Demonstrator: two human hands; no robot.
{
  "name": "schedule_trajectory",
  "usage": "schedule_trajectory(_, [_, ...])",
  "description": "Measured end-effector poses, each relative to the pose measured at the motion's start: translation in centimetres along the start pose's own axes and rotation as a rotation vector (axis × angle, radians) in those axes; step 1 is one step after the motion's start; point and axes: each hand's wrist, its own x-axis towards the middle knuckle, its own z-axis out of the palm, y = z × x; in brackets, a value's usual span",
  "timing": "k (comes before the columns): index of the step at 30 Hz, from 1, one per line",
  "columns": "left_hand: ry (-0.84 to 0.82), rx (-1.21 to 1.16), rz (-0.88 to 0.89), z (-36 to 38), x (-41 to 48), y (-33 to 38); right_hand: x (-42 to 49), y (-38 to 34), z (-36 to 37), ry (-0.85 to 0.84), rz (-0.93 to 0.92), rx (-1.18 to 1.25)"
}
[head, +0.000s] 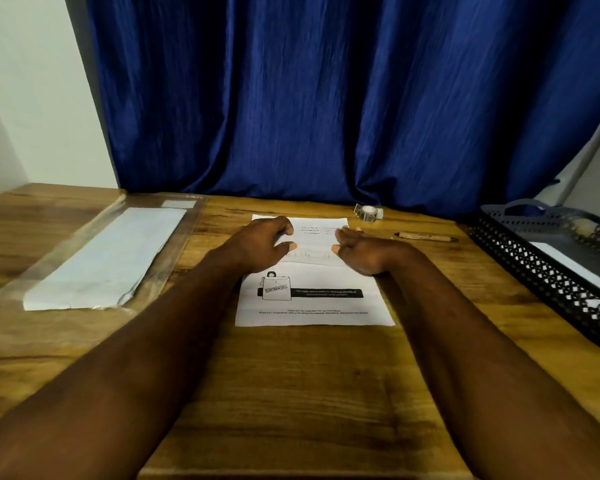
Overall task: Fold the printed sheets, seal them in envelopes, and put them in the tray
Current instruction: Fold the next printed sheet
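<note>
Head view: printed sheet (312, 299) flat at desk (291, 393) centre, both hands on its far half. Left hand (262, 242): fingers bent, tips on paper, pinch unclear. Right hand (364, 249): fingers straight, pressing. Envelopes (108, 258) far left; tray (548, 271) right; tape roll (368, 213), pen (426, 237) between.

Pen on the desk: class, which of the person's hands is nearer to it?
Right. The right hand rests on the printed sheet, just left of the pen. The left hand is on the sheet's left part, further from the pen.
</note>
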Motion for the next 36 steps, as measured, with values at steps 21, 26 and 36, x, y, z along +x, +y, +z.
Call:
schedule_trajectory(21, [-0.058, 0.059, 0.068, -0.9, 0.3, -0.1, -0.4, 1.9, 1.0, 0.385, 0.03, 0.127])
schedule_trajectory(26, [0.069, -0.024, 0.146, -1.1, 0.2, 0.5, -1.0, 2.0, 0.9, 0.616, -0.129, 0.185])
schedule_trajectory(36, [0.137, -0.006, 0.192, -1.7, 0.1, 1.4, -1.6, 1.2, 0.2, 0.612, -0.141, 0.001])
